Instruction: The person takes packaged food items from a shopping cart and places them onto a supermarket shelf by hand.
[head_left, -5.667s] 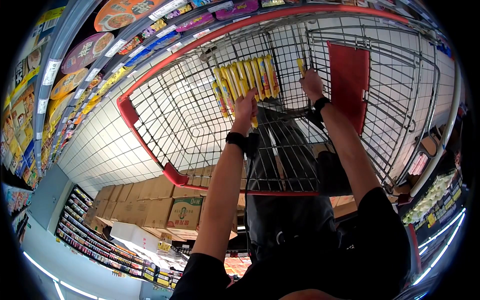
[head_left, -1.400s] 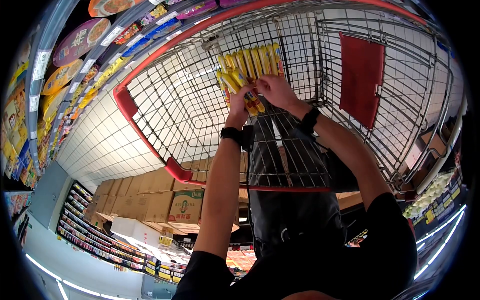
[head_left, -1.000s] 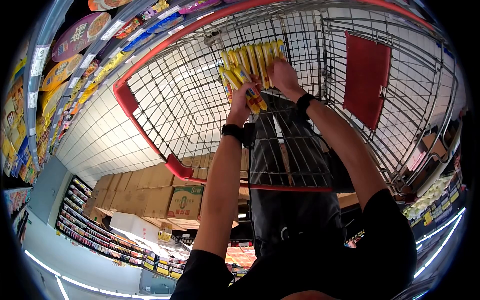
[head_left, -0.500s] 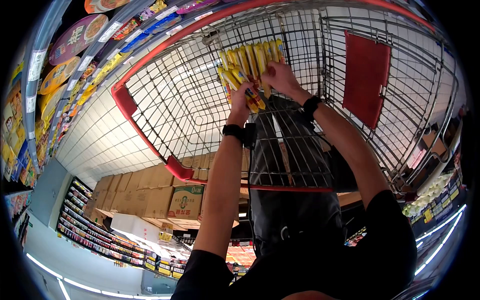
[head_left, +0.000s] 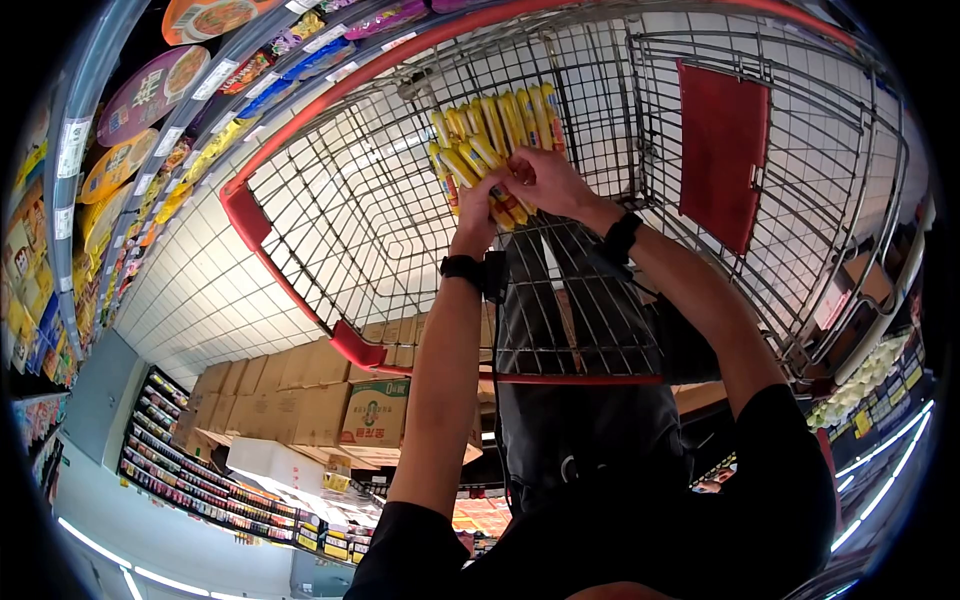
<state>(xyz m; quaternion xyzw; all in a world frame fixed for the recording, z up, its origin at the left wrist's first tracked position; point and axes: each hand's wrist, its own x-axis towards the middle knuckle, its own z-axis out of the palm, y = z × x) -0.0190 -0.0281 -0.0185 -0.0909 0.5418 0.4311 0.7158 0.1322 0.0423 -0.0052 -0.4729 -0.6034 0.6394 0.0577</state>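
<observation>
both hands in use, holds slim yellow packets (head_left: pixel 470 165) in the left hand (head_left: pixel 475 207), with fingers clamped around the lower part of the bunch. brings the right hand (head_left: pixel 552 187) up against the same bunch, with fingers curled and thumb close to the left hand; cannot tell whether clamped on a packet or only touching. has more of the same packets lined up side by side just beyond the hands, in a close row, roughly upright in the view, with the nearest ones slanted across the front.

keeps the whole lot over the wire shopping cart (head_left: pixel 248 216), near a mesh side; cannot tell how much weight rests on the wire. wears a black wristband (head_left: pixel 463 267) on the left wrist and another dark band (head_left: pixel 622 236) on the right. stands in dark trousers (head_left: pixel 590 430), visible through and below the mesh, close to the red-edged rim.

shows a red panel (head_left: pixel 722 155) on the cart to the right of the hands. has shelves of instant noodle bowls (head_left: pixel 157 92) and bagged goods along the upper left, with stacked cardboard boxes (head_left: pixel 305 410) and a white box (head_left: pixel 272 460) lower down.
</observation>
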